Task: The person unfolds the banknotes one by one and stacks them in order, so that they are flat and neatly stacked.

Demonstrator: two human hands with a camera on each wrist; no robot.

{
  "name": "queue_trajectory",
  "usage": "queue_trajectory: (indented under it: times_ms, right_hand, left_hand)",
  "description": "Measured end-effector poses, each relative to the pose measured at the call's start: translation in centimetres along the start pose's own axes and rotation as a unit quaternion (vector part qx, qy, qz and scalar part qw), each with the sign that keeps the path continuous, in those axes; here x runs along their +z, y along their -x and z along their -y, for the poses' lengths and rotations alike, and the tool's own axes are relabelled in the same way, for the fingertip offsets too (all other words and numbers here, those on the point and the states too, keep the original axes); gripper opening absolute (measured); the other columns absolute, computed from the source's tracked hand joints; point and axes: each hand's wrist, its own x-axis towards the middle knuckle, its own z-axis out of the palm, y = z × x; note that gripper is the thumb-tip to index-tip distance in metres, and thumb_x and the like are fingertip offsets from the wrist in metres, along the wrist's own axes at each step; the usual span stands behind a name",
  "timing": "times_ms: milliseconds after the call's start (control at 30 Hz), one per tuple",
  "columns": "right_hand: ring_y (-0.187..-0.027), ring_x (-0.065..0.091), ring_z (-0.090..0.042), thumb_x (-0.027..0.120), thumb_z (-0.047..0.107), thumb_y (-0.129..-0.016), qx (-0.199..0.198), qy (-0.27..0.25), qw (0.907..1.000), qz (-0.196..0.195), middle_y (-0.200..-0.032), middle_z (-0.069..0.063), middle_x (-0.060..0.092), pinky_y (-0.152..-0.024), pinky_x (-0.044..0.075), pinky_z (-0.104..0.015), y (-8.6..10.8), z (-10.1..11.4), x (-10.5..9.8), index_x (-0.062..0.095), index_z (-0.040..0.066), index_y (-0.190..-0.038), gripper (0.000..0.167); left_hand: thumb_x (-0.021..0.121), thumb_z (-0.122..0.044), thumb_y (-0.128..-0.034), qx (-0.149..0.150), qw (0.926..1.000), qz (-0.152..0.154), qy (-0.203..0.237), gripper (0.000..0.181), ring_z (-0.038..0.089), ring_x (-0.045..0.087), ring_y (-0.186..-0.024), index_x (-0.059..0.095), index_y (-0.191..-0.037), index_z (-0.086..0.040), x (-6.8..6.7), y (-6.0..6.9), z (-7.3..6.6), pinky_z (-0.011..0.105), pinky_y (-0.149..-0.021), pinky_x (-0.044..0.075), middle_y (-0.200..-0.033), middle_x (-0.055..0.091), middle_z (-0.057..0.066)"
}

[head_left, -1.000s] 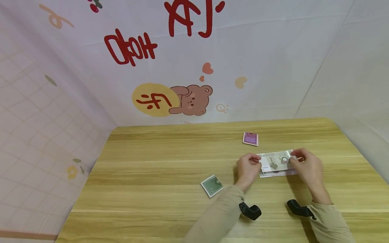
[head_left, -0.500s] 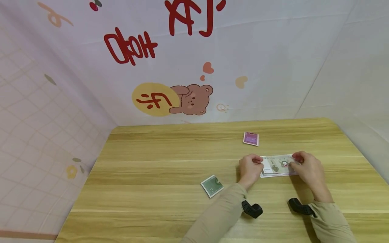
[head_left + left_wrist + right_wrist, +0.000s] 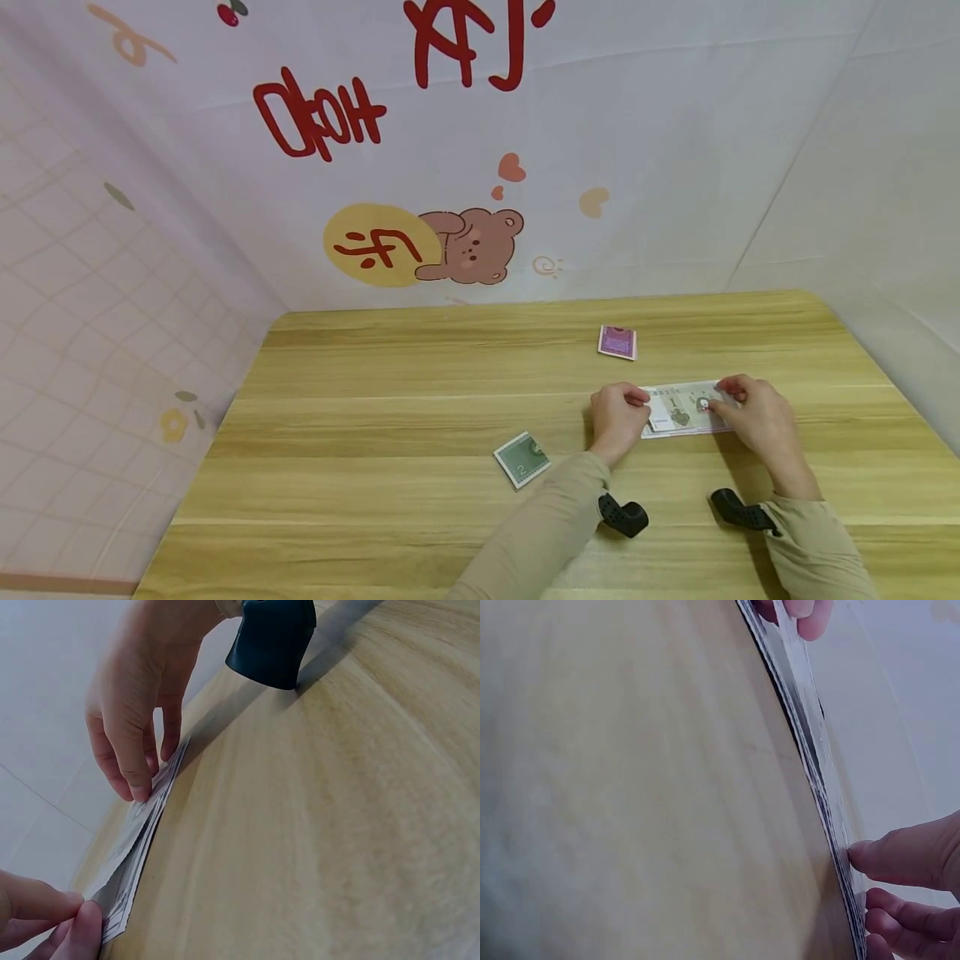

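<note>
A pale banknote [image 3: 678,407] marked with a 1 lies on top of a flat stack of notes [image 3: 132,898] at the right of the table. My left hand [image 3: 618,421] pinches the left end of the top note between thumb and finger; in the left wrist view that end stands a little off the notes below. At the right end, my right hand [image 3: 761,421] holds the banknote, thumb on its face and fingers along the far edge. The right wrist view has the layered edges of the stack [image 3: 817,787] side-on, with the right thumb [image 3: 900,855] against it.
A folded purple note [image 3: 617,342] lies beyond the stack. To the left, near the left sleeve, is a folded green note [image 3: 522,459] marked 2. Black wrist devices [image 3: 624,517] sit below both hands. A white printed backdrop [image 3: 660,167] rises behind the wooden table [image 3: 360,458].
The top banknote has come down and nearer, lining up over the stack. My left hand has shifted slightly right and nearer; the right hand has lowered slightly. The folded notes stay put.
</note>
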Motion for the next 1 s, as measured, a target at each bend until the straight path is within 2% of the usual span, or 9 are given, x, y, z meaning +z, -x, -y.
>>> queue_trajectory:
  times_ms: [267, 400, 533, 667, 833, 1000]
  right_hand:
    - [-0.083, 0.056, -0.044, 0.073, 0.01, -0.082, -0.009, 0.005, 0.9999, 0.001, -0.088, -0.03, 0.061, -0.064, 0.041, -0.051, -0.1, -0.2, 0.2, 0.066, -0.009, -0.093, 0.023]
    - [-0.083, 0.057, -0.046, 0.073, 0.01, -0.082, -0.006, 0.0, 1.0, 0.008, -0.089, -0.032, 0.062, -0.065, 0.041, -0.051, -0.2, -0.3, 0.1, 0.066, -0.01, -0.093, 0.024]
    - [-0.084, 0.058, -0.046, 0.073, 0.01, -0.081, -0.002, -0.007, 0.9999, 0.01, -0.091, -0.033, 0.061, -0.066, 0.042, -0.052, -0.2, -0.2, 0.0, 0.065, -0.01, -0.093, 0.024]
    - [-0.084, 0.058, -0.043, 0.07, 0.01, -0.084, 0.01, -0.028, 0.9995, -0.006, -0.091, -0.031, 0.062, -0.064, 0.042, -0.045, -0.1, 0.1, -0.3, 0.065, -0.009, -0.096, 0.023]
    - [-0.086, 0.057, -0.041, 0.064, 0.012, -0.089, 0.012, -0.051, 0.9985, -0.017, -0.095, -0.03, 0.061, -0.064, 0.039, -0.04, -0.3, 1.0, -0.4, 0.065, -0.008, -0.101, 0.023]
    - [-0.087, 0.057, -0.037, 0.064, 0.011, -0.09, 0.002, -0.074, 0.9972, -0.008, -0.097, -0.027, 0.062, -0.066, 0.041, -0.036, -0.4, 2.1, 0.3, 0.065, -0.007, -0.103, 0.022]
  left_hand:
    - [0.073, 0.004, -0.0685, 0.007, 0.9992, -0.023, -0.033, 0.014, -0.003, 0.049, -0.056, 0.076, -0.071, -0.009, -0.1, -0.1, 0.0, 0.009, -0.057, 0.037, -0.06, 0.063, -0.008]
    - [0.072, 0.002, -0.0705, 0.004, 0.999, -0.028, -0.033, 0.013, -0.003, 0.049, -0.056, 0.076, -0.071, -0.01, -0.3, -0.1, 0.0, 0.01, -0.055, 0.037, -0.06, 0.063, -0.008]
    - [0.072, -0.001, -0.0748, -0.031, 0.9994, -0.01, -0.009, 0.009, -0.003, 0.049, -0.048, 0.075, -0.073, -0.01, -0.7, 0.0, 0.1, 0.012, -0.052, 0.039, -0.058, 0.059, -0.011]
    - [0.069, 0.0, -0.0784, -0.071, 0.9968, 0.016, 0.033, 0.01, -0.002, 0.047, -0.041, 0.075, -0.075, -0.008, -1.5, 0.1, 0.2, 0.014, -0.046, 0.043, -0.056, 0.057, -0.011]
    - [0.063, 0.009, -0.078, -0.082, 0.9918, 0.034, 0.092, 0.015, 0.006, 0.054, -0.043, 0.074, -0.078, -0.002, -3.2, -0.1, 0.3, 0.018, -0.042, 0.046, -0.057, 0.058, -0.004]
    - [0.062, 0.009, -0.0804, -0.089, 0.9891, 0.045, 0.108, 0.014, 0.011, 0.059, -0.048, 0.073, -0.082, 0.001, -4.9, -0.5, 0.9, 0.019, -0.046, 0.049, -0.06, 0.059, -0.002]
